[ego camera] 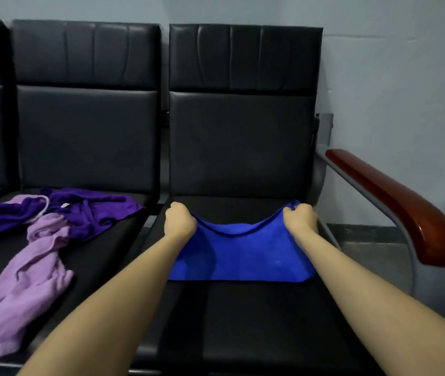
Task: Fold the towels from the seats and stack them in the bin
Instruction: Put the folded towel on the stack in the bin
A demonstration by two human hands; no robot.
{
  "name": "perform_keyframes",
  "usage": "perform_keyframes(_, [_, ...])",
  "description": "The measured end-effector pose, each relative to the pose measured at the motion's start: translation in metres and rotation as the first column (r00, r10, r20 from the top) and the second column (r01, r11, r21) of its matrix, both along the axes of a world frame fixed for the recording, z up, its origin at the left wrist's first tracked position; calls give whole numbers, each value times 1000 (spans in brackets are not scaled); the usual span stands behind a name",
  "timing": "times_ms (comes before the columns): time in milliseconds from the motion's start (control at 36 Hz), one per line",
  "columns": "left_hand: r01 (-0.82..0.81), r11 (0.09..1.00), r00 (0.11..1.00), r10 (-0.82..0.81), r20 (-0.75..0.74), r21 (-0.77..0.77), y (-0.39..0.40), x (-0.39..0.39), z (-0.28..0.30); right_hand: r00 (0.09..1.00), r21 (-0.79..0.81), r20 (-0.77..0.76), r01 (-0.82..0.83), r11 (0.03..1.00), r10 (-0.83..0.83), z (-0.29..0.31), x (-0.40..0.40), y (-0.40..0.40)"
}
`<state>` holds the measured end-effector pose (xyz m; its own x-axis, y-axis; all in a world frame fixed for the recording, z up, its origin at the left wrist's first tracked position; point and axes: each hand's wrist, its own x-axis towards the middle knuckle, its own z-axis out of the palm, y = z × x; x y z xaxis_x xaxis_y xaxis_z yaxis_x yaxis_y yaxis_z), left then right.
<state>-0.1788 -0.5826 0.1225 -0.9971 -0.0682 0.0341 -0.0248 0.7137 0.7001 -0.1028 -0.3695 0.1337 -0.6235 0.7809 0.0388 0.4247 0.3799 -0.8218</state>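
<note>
A: Head view, looking down on a row of black padded seats against a pale wall. Blue towel [243, 253] spread across the right-hand seat [243, 321], near edge flat on the cushion, far edge lifted and sagging in the middle.

B: Left hand [179, 221] curled tight round the towel's far left corner. Right hand [300, 218] the same at the far right corner, fingers closed over a bunch of blue cloth. Both forearms stretched forward, one on each side of the towel.

A: Over on the neighbouring seat [102, 253] to the left, two more waiting. Dark purple towel [88, 210] crumpled near the backrest. Lilac towel [23, 291] in a long rumpled heap, running from the purple one down toward the front edge.

B: Touching, those two? Yes, lilac overlapping the purple at its far end.

A: Well apart from the blue one, though, with the gap between cushions in between.

B: Off to the right, a glossy reddish-brown wooden armrest [394, 204] on a grey metal frame, just beside the right hand's seat. Grey floor beyond it.

A: Bin? Can't tell where from here.
</note>
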Motion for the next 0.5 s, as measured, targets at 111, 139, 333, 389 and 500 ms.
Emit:
perform_keyframes(111, [14, 999, 998, -11, 59, -36, 1, -3, -18, 989, 9, 147, -19, 1000, 18, -17, -3, -5])
perform_keyframes(139, [8, 999, 997, -5, 73, -41, 1, -3, -21, 984, 14, 177, -24, 1000, 21, -22, -4, -6])
perform_keyframes(333, [-91, 996, 995, 91, 33, 2, -1, -11, -32, 982, 137, 183, 26, 990, -52, -32, -9, -8])
perform_keyframes(389, [-113, 993, 994, 113, 4, 33, -3, -15, -30, 989, 149, 125, 58, 987, -77, -30, -10, -5])
perform_keyframes(500, [-115, 993, 993, 115, -19, 11, -3, -23, -27, 986, 160, 126, 84, 984, -105, -30, -18, -1])
